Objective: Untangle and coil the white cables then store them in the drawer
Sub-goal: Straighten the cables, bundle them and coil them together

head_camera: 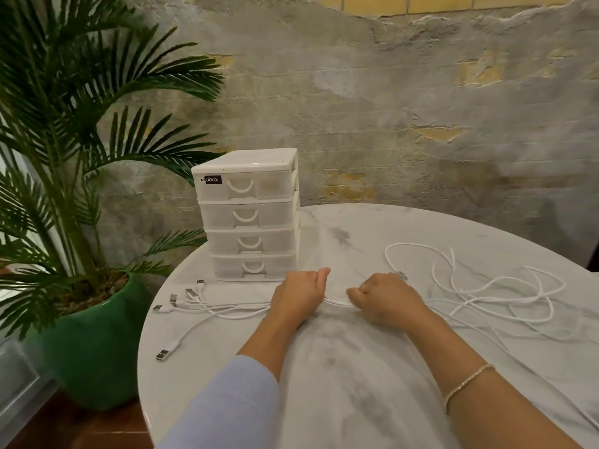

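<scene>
Several white cables (337, 301) run as one bundle across the round marble table (356, 367). My left hand (298, 294) grips the bundle, and my right hand (385, 298) grips it just to the right. Their USB plug ends (181, 299) fan out on the table to the left. The loose lengths (492, 290) lie in tangled loops on the right. A white plastic drawer unit (249, 215) with several shut drawers stands behind my left hand.
A palm plant in a green pot (94, 345) stands on the floor, close to the table's left edge. A rough plastered wall (389, 108) rises behind the table.
</scene>
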`<control>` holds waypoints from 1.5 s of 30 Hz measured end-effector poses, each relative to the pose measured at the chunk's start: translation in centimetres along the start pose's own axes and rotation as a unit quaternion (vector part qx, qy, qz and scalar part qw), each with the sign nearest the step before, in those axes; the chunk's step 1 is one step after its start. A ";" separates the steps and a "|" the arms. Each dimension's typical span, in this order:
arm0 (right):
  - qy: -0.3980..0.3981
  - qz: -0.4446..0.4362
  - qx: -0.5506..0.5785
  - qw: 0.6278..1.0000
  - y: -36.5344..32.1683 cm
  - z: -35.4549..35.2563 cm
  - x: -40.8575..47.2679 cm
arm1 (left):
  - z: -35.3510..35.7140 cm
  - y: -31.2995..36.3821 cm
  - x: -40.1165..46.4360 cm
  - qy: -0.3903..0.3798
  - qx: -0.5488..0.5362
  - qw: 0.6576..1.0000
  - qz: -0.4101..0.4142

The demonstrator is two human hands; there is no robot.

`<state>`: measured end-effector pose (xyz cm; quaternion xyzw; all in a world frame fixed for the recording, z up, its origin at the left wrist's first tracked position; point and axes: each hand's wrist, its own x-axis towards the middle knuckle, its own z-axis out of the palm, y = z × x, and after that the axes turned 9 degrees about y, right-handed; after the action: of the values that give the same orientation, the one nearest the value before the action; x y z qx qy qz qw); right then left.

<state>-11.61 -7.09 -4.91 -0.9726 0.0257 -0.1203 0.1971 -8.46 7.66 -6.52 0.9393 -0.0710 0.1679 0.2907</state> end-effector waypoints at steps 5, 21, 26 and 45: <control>0.089 0.090 -0.007 0.992 1.7 0.0 0.9 | 0.4 1.0 -0.2 -0.061 -0.024 0.997 0.044; -0.022 -0.002 0.041 0.999 0.7 -0.5 0.1 | 0.0 -0.5 0.3 0.025 0.022 0.998 -0.051; -0.013 0.058 -0.012 0.998 1.7 0.7 0.8 | -0.5 -1.0 0.0 0.014 0.095 0.995 -0.001; 0.033 0.148 -0.017 0.988 2.8 0.1 0.6 | -7.2 -8.4 -2.0 0.027 0.293 0.956 -0.003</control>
<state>-11.02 -9.72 -5.94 -0.9568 0.1777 -0.1219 0.1952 -10.34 18.71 -6.08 0.9786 -0.0083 0.2055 0.0046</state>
